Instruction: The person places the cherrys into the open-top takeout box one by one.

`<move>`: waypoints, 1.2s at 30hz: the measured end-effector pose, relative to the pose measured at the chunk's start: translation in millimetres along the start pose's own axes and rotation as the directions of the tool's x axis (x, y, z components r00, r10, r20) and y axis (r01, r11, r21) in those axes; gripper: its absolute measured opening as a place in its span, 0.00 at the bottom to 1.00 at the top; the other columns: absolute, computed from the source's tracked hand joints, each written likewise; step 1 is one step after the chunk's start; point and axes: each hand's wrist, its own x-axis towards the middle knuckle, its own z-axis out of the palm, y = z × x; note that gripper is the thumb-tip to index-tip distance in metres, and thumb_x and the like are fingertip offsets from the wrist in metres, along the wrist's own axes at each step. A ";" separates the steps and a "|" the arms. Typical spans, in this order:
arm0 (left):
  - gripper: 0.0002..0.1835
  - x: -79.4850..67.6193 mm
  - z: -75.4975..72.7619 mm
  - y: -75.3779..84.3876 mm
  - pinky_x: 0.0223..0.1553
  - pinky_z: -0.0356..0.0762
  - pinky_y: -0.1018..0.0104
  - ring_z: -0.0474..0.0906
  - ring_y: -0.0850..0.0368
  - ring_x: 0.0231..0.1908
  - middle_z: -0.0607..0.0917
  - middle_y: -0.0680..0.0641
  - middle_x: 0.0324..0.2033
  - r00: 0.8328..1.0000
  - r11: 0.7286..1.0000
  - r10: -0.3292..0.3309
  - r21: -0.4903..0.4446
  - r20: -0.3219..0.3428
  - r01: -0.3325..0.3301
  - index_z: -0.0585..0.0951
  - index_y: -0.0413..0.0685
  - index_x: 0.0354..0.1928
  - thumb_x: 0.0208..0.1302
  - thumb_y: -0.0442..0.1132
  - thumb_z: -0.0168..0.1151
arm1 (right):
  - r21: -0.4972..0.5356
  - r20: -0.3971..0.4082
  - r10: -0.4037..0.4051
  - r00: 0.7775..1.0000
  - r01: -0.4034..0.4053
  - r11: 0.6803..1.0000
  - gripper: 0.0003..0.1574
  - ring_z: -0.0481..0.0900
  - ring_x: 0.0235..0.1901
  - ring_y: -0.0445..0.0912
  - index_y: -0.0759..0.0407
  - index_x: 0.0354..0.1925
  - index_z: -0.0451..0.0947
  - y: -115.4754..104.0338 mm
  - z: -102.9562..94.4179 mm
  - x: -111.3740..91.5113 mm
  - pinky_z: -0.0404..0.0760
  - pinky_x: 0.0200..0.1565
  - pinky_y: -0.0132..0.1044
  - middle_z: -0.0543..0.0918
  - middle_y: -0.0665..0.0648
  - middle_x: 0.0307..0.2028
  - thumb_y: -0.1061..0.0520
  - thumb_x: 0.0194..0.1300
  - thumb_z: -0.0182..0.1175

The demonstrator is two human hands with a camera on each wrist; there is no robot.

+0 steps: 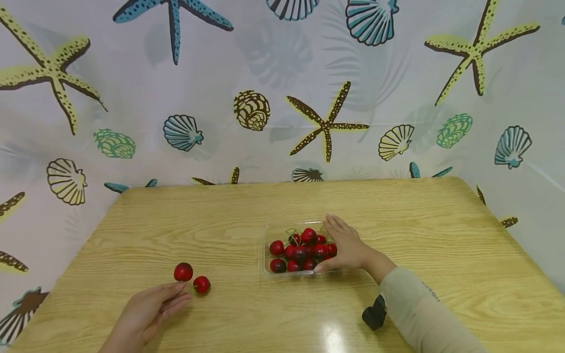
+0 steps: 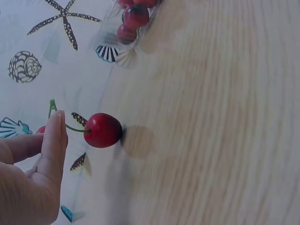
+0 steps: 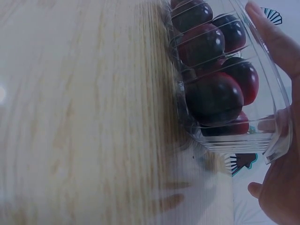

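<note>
My left hand is at the left of the table, its fingertips pinching the green stems of two red cherries. One cherry lies just beyond the fingertips; the other cherry is to their right. In the left wrist view the nearer cherry shows its curved stem running behind the fingers, which hide most of the second. My right hand grips the right end of a clear plastic container, thumb at the near rim and fingers at the far rim. Several dark red cherries fill the container.
The wooden table reaches back to a white cloth printed with starfish and shells, which also hangs at both sides. A small black object is beside the right sleeve.
</note>
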 end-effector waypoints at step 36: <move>0.18 6.6 108.4 40.9 0.40 0.77 0.72 0.82 0.62 0.33 0.83 0.51 0.32 0.951 0.979 0.141 0.107 0.275 -0.176 0.71 0.26 0.51 0.65 0.34 0.53 | 0.013 -0.001 0.003 1.000 -0.003 1.000 0.77 0.34 0.70 0.58 0.69 0.69 0.41 0.1 0.0 -0.9 0.41 0.62 0.64 0.40 0.66 0.70 0.26 0.39 0.65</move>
